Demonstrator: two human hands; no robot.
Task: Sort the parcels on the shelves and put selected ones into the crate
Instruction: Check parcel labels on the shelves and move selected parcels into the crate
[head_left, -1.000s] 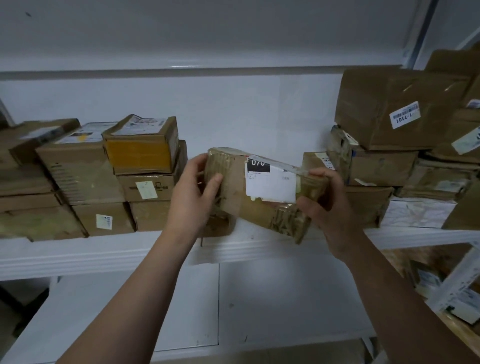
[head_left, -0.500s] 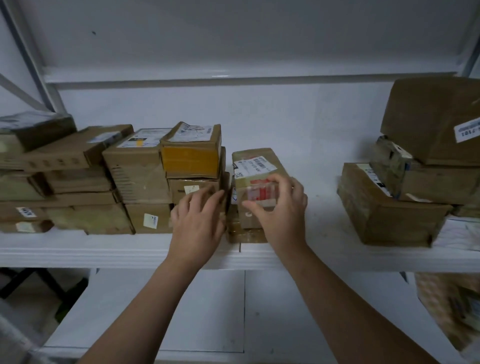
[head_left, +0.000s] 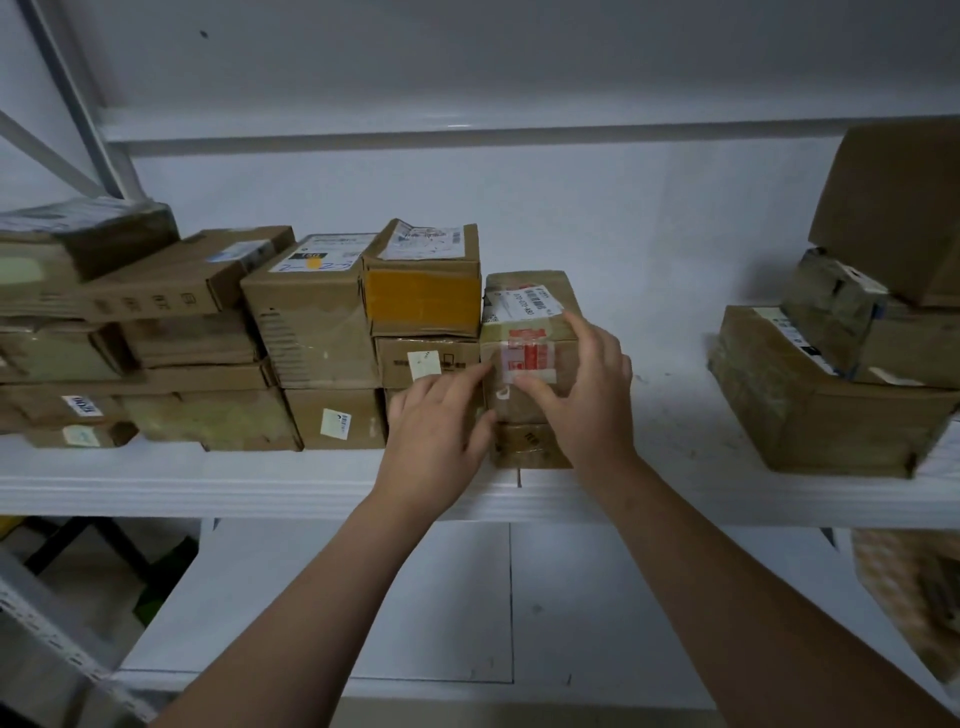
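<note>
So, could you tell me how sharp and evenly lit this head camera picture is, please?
Head view: dim, flat light; a small glare streak on the upper shelf edge; the labels on the red-taped parcel are soft and not readable; wide-angle bending bows the shelf front; both hands, left hand and right hand, look slightly blurred.

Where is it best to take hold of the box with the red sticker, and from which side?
Probably by its two upright side faces, coming from the front. The box with the red sticker stands tall on a flatter parcel; its right face is free, but the left sits close against the neighbouring stack, leaving little room for that grip.
</note>
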